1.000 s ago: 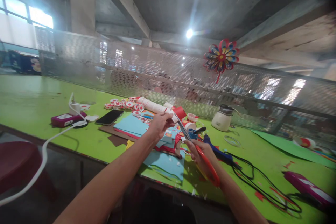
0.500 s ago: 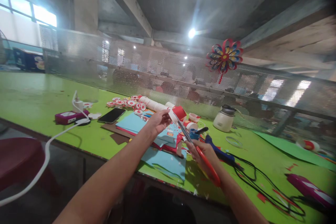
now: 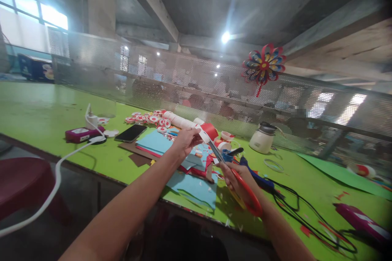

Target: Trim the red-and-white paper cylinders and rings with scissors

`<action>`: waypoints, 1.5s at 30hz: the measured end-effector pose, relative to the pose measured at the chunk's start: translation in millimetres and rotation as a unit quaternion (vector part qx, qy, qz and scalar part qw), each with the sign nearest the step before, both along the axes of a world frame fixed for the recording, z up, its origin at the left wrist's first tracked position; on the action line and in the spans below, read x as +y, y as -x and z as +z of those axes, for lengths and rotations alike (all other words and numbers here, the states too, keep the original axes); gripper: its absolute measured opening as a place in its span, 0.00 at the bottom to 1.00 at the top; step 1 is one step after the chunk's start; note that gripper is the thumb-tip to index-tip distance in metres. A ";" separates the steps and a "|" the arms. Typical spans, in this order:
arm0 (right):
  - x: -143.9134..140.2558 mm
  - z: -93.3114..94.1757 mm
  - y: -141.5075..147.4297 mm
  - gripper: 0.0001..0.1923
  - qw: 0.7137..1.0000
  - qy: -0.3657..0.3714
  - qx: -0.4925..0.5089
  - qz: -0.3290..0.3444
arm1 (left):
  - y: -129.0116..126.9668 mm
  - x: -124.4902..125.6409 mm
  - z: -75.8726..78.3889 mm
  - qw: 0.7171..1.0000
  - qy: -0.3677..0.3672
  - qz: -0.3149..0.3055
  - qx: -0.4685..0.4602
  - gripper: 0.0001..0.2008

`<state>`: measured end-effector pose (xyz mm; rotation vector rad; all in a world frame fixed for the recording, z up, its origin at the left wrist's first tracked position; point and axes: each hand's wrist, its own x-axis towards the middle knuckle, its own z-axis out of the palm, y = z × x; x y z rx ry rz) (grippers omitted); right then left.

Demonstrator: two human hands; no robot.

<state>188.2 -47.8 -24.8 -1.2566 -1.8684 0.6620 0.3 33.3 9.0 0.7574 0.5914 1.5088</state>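
Note:
My left hand (image 3: pixel 187 143) pinches the white edge of a red-and-white paper cup (image 3: pixel 210 130), held above the pile of paper. In my right hand (image 3: pixel 237 177) are scissors (image 3: pixel 249 195) with red handles. Their blades point up and left, with the tips at the cup's white part. Below the hands lie light blue paper sheets (image 3: pixel 156 140) on brown and red sheets. Another blue sheet (image 3: pixel 196 191) with a cut edge lies near the table's front. A long white roll (image 3: pixel 179 120), perhaps stacked cups, rests behind my left hand, beside several red-and-white discs (image 3: pixel 153 118).
A phone (image 3: pixel 131 132) and a purple box with a white cable (image 3: pixel 82 134) lie left. To the right are a white jug (image 3: pixel 262 138), a blue glue gun (image 3: pixel 254 175) with black cord, and green paper (image 3: pixel 337 171). A perforated metal screen (image 3: pixel 183 85) stands behind.
The scissors' handles have spread wider, with a yellow inner part now showing. The cup has tilted slightly. The camera view has shifted a little.

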 end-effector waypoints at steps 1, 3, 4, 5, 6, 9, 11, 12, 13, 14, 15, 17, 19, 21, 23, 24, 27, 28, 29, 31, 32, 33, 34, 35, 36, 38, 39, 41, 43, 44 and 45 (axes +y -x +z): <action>0.5 -0.3 -0.3 0.28 1.000 0.008 0.007 0.005 | -0.5 -1.4 0.3 1.000 -0.013 0.004 0.014 0.05; 1.6 -0.6 -0.9 0.29 0.999 0.021 0.021 0.015 | -1.7 -3.0 0.5 0.998 -0.038 0.010 0.039 0.06; 2.0 -0.5 -1.3 0.30 0.999 0.025 0.028 0.019 | -2.3 -3.2 0.3 0.998 -0.047 0.014 0.048 0.06; 2.1 -0.1 -1.6 0.30 0.999 0.031 0.036 0.022 | -2.9 -3.1 -0.1 0.997 -0.054 0.017 0.055 0.06; 1.8 0.6 -2.0 0.30 0.998 0.037 0.044 0.025 | -3.5 -2.9 -0.6 0.996 -0.059 0.018 0.060 0.07; -2.0 4.1 -2.4 0.30 0.995 0.064 0.067 0.044 | -5.2 -2.7 -2.1 0.994 -0.080 0.012 0.070 0.06; -6.1 6.5 -2.0 0.29 0.992 0.081 0.085 0.051 | -6.1 -3.5 -2.3 0.993 -0.092 0.006 0.071 0.06; -8.2 7.4 -1.5 0.29 0.991 0.085 0.094 0.052 | -6.3 -4.3 -2.1 0.993 -0.094 0.002 0.069 0.06; -9.9 7.8 -0.9 0.28 0.989 0.088 0.103 0.054 | -6.4 -5.2 -1.8 0.993 -0.093 -0.001 0.067 0.05; -11.3 7.9 -0.3 0.28 0.988 0.089 0.110 0.057 | -6.5 -6.2 -1.4 0.994 -0.090 -0.004 0.063 0.05; -12.1 7.8 0.3 0.28 0.987 0.090 0.116 0.061 | -6.5 -7.2 -1.1 0.994 -0.088 -0.006 0.060 0.05; -12.5 6.9 1.6 0.28 0.986 0.091 0.124 0.065 | -6.6 -8.7 -0.7 0.995 -0.088 -0.007 0.055 0.06; -12.0 6.0 2.7 0.28 0.986 0.091 0.125 0.058 | -6.7 -9.3 -0.9 0.994 -0.091 -0.006 0.054 0.05; -11.5 5.7 3.5 0.29 0.989 0.086 0.114 0.049 | -6.8 -8.9 -1.4 0.994 -0.092 -0.008 0.057 0.05; -11.5 5.6 3.9 0.28 0.991 0.077 0.097 0.042 | -6.7 -7.9 -1.6 0.994 -0.093 -0.011 0.060 0.04; -11.6 5.6 3.9 0.28 0.993 0.069 0.089 0.039 | -6.5 -7.4 -1.7 0.994 -0.093 -0.012 0.060 0.04; -11.8 5.8 3.7 0.28 0.996 0.048 0.073 0.035 | -5.9 -6.7 -1.3 0.994 -0.093 -0.013 0.056 0.03; -11.8 6.1 3.5 0.28 0.996 0.045 0.074 0.036 | -5.8 -7.0 -1.1 0.994 -0.093 -0.014 0.058 0.03; -11.7 6.5 3.2 0.28 0.995 0.047 0.078 0.038 | -5.9 -7.5 -0.9 0.994 -0.093 -0.018 0.062 0.03; -11.5 7.3 2.7 0.28 0.993 0.059 0.089 0.041 | -6.5 -9.1 -0.9 0.992 -0.094 -0.030 0.073 0.04; -11.2 7.6 2.4 0.28 0.993 0.064 0.094 0.041 | -7.0 -10.0 -1.0 0.992 -0.094 -0.037 0.078 0.05; -10.8 7.5 2.1 0.28 0.992 0.067 0.099 0.040 | -7.6 -10.7 -1.2 0.991 -0.095 -0.042 0.082 0.06; -10.3 7.2 1.8 0.28 0.992 0.067 0.103 0.038 | -8.3 -11.3 -1.4 0.991 -0.097 -0.045 0.084 0.06; -9.6 6.5 1.5 0.28 0.991 0.066 0.107 0.036 | -9.0 -11.6 -1.7 0.991 -0.098 -0.046 0.083 0.07; -9.0 5.7 1.3 0.29 0.991 0.064 0.109 0.034 | -9.7 -11.8 -2.0 0.991 -0.099 -0.046 0.083 0.06; -8.1 3.8 1.0 0.29 0.991 0.067 0.113 0.032 | -10.9 -12.0 -2.3 0.991 -0.099 -0.046 0.080 0.05; -7.9 3.1 0.9 0.29 0.991 0.071 0.113 0.030 | -11.4 -12.3 -2.2 0.991 -0.098 -0.047 0.078 0.05; -8.3 2.5 0.9 0.29 0.991 0.076 0.110 0.028 | -12.1 -13.5 -1.8 0.992 -0.094 -0.049 0.074 0.04; -9.2 2.7 0.7 0.28 0.992 0.069 0.102 0.029 | -12.0 -14.7 -1.3 0.992 -0.090 -0.053 0.069 0.04; -9.6 3.0 0.5 0.28 0.993 0.064 0.096 0.031 | -11.5 -14.6 -1.1 0.993 -0.086 -0.056 0.066 0.03; -9.8 3.2 0.3 0.28 0.994 0.058 0.089 0.033 | -10.7 -13.7 -1.2 0.993 -0.079 -0.059 0.061 0.03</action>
